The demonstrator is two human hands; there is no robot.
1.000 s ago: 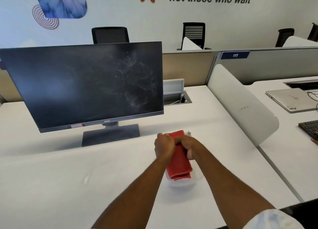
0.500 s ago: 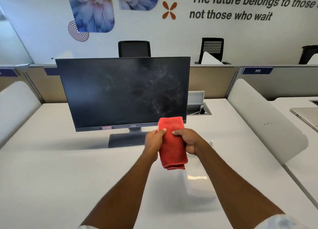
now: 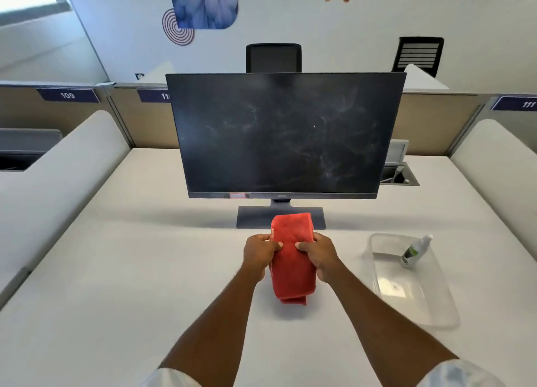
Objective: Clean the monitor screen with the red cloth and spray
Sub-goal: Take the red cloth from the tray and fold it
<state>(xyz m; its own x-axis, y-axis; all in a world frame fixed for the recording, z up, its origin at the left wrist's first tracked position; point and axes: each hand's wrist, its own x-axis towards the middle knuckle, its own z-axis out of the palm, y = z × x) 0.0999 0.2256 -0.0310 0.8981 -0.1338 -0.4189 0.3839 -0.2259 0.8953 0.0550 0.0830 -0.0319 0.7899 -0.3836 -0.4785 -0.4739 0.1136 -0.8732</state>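
Observation:
A dark monitor (image 3: pixel 283 136) stands on the white desk, its screen streaked with pale smears, mostly on the right half. A folded red cloth (image 3: pixel 292 258) hangs in front of the monitor's base, above the desk. My left hand (image 3: pixel 260 251) grips its left edge and my right hand (image 3: pixel 318 254) grips its right edge. A small white spray bottle (image 3: pixel 414 251) with a green label lies tilted inside a clear plastic tray (image 3: pixel 436 308) to the right of my hands.
White curved dividers stand at the desk's left (image 3: pixel 66 165) and right (image 3: pixel 499 160). A cable box (image 3: pixel 399 176) is set into the desk behind the monitor's right corner. Two black chairs sit beyond the partition.
Both hands lifted the red cloth out of the clear tray and carried it left, in front of the monitor. My view turned to face the monitor, and the spray bottle now shows in the tray.

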